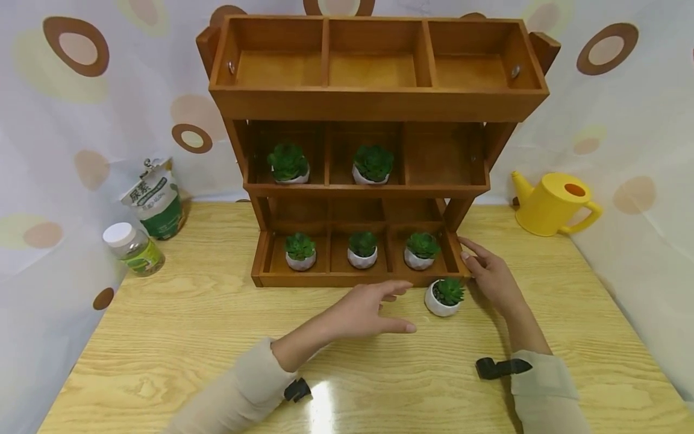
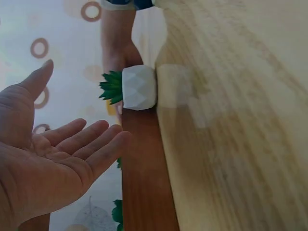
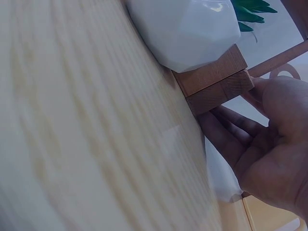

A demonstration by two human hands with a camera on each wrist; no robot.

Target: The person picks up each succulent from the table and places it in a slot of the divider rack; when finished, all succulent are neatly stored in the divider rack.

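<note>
A small succulent in a white faceted pot (image 1: 441, 301) stands on the table in front of the wooden shelf's (image 1: 347, 280) lower right corner. My left hand (image 1: 368, 310) is held to the left of this pot, thumb and fingers spread apart, nothing in it. The left wrist view shows its bare palm (image 2: 53, 168) with the pot (image 2: 139, 87) beyond the fingertips. My right hand (image 1: 490, 277) touches the right end of the bottom tier. In the right wrist view, its fairly straight fingers (image 3: 228, 137) lie against the outer side, with the thumb near the upper edge.
Three potted succulents (image 1: 362, 250) sit in the bottom tier, one per compartment, and two (image 1: 373, 164) in the middle tier. A yellow watering can (image 1: 553, 205) stands at the back right. A clear jar (image 1: 135, 250) and a green-white pouch (image 1: 157, 202) stand at the left.
</note>
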